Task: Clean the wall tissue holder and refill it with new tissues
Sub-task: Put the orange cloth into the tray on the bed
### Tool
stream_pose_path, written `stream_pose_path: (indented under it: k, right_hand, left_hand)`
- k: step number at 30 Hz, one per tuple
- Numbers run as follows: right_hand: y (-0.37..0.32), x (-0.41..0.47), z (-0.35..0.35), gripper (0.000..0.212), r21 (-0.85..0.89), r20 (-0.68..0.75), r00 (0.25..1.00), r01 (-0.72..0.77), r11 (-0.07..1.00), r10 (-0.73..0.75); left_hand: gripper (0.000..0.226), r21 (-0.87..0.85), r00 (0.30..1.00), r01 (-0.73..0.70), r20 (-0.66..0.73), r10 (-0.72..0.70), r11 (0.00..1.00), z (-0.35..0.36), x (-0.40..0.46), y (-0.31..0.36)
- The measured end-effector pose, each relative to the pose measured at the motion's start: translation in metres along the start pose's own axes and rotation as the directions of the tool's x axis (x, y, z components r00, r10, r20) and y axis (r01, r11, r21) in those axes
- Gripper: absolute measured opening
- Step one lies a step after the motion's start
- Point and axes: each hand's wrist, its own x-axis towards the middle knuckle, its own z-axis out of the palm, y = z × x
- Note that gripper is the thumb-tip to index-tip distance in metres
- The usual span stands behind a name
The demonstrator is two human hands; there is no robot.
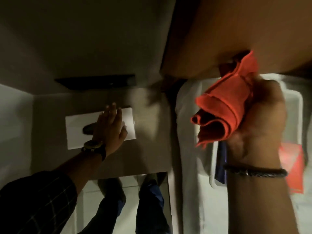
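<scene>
The white tissue holder (pixel 76 130), a flat box with a dark oval slot, sits on a grey surface at centre left. My left hand (pixel 111 124), with a watch on its wrist, lies flat on the holder's right half with the fingers stretched out. Close to the camera on the right, my right hand (pixel 258 119) is closed around a folded orange cloth (pixel 226 107). The cloth's upper end reaches up to a brown panel (pixel 236 31). The picture is dim and blurred.
A dark rectangular slab (pixel 96 81) sticks out just beyond the holder. Below my right arm is a white tray (pixel 299 105) holding a red packet (pixel 293 166) and a blue item (pixel 221 162). Light floor tiles (pixel 130 205) and my legs show at the bottom.
</scene>
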Motion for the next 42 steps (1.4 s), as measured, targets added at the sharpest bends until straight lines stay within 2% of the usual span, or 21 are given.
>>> stream_pose_path:
  k: [3,5,8,11,12,13,14,15,16,17,18,20,21,23,24,26,31,34,36,39,42]
  right_hand:
    - [-0.039,0.01,-0.025,0.054,-0.083,-0.047,0.996,0.067,0.994,-0.071]
    - [-0.058,0.018,-0.04,0.052,-0.065,-0.101,0.986,0.127,0.99,-0.133]
    - [-0.072,0.03,-0.058,0.026,-0.113,-0.147,0.972,0.171,0.979,-0.186]
    - [-0.078,0.044,-0.071,0.022,-0.133,-0.256,0.916,0.285,0.949,-0.31]
    - [-0.076,0.052,-0.077,0.022,-0.247,-0.291,0.892,0.279,0.928,-0.345]
    - [-0.076,0.059,-0.085,0.024,-0.471,-0.309,0.875,0.199,0.86,-0.372]
    - [-0.075,0.066,-0.096,0.027,-0.734,-0.289,0.886,0.039,0.679,-0.363]
    - [-0.073,0.07,-0.109,0.031,-0.913,-0.274,0.905,-0.138,0.384,-0.327]
    - [-0.073,0.073,-0.119,0.037,-0.968,-0.252,0.911,-0.24,0.078,-0.327]
    - [-0.074,0.074,-0.126,0.044,-0.959,-0.192,0.921,-0.25,-0.135,-0.339]
    - [-0.075,0.075,-0.132,0.053,-0.946,-0.085,0.936,-0.183,-0.268,-0.341]
    - [-0.072,0.08,-0.135,0.077,-0.908,0.124,0.965,0.016,-0.419,-0.231]
    - [-0.069,0.083,-0.136,0.089,-0.879,0.139,0.979,0.054,-0.473,-0.147]
    - [-0.062,0.088,-0.137,0.105,-0.831,0.002,1.0,0.004,-0.557,0.004]
    - [-0.059,0.091,-0.138,0.109,-0.828,-0.088,0.994,-0.041,-0.559,0.058]
    - [-0.053,0.097,-0.137,0.115,-0.847,-0.174,0.98,-0.098,-0.523,0.097]
    - [-0.049,0.096,-0.14,0.143,-0.868,-0.187,0.98,-0.196,-0.456,-0.065]
    - [-0.046,0.102,-0.145,0.158,-0.878,-0.256,0.967,-0.24,-0.414,-0.019]
    - [-0.043,0.111,-0.14,0.156,-0.89,-0.256,0.965,-0.262,-0.374,-0.066]
    - [-0.04,0.12,-0.133,0.142,-0.902,-0.285,0.912,-0.359,-0.24,-0.295]
    - [-0.034,0.126,-0.133,0.14,-0.914,-0.295,0.883,-0.372,-0.161,-0.364]
  left_hand:
    - [0.07,-0.092,0.994,-0.095,-0.07,0.089,0.991,-0.016,0.005,0.044]
    - [0.068,-0.146,0.959,-0.25,-0.17,0.225,0.957,-0.031,0.012,0.094]
    - [0.064,-0.155,0.868,-0.467,-0.266,0.419,0.87,-0.052,0.023,0.177]
    - [0.062,-0.092,0.8,-0.589,-0.211,0.562,0.803,-0.064,0.04,0.239]
    - [0.062,-0.063,0.793,-0.602,-0.165,0.586,0.796,-0.065,0.047,0.248]
    - [0.062,-0.026,0.786,-0.614,-0.118,0.607,0.789,-0.065,0.053,0.254]
    - [0.062,0.024,0.776,-0.626,-0.077,0.626,0.779,-0.065,0.058,0.256]
    - [0.06,0.082,0.762,-0.641,-0.053,0.646,0.763,-0.063,0.062,0.255]
    - [0.059,0.133,0.742,-0.659,-0.043,0.669,0.74,-0.061,0.066,0.252]
    - [0.059,0.164,0.726,-0.673,-0.038,0.687,0.721,-0.058,0.069,0.248]
    - [0.06,0.176,0.715,-0.684,-0.036,0.699,0.708,-0.055,0.071,0.246]
    - [0.064,0.192,0.706,-0.69,-0.035,0.708,0.698,-0.052,0.075,0.244]
    - [0.066,0.21,0.704,-0.69,-0.028,0.71,0.693,-0.051,0.077,0.243]
    - [0.069,0.262,0.703,-0.684,-0.013,0.712,0.68,-0.053,0.079,0.243]
    - [0.07,0.283,0.702,-0.681,-0.011,0.712,0.675,-0.053,0.079,0.243]
    - [0.07,0.295,0.698,-0.679,-0.022,0.715,0.672,-0.053,0.078,0.243]
    - [0.072,0.288,0.694,-0.674,-0.065,0.717,0.68,-0.048,0.079,0.243]
    - [0.073,0.26,0.687,-0.688,-0.068,0.723,0.678,-0.049,0.08,0.242]
    - [0.072,0.227,0.681,-0.701,-0.07,0.729,0.676,-0.05,0.081,0.241]
    - [0.071,0.212,0.68,-0.706,-0.062,0.731,0.675,-0.05,0.079,0.241]
    - [0.069,0.201,0.673,-0.71,-0.085,0.734,0.675,-0.052,0.077,0.242]
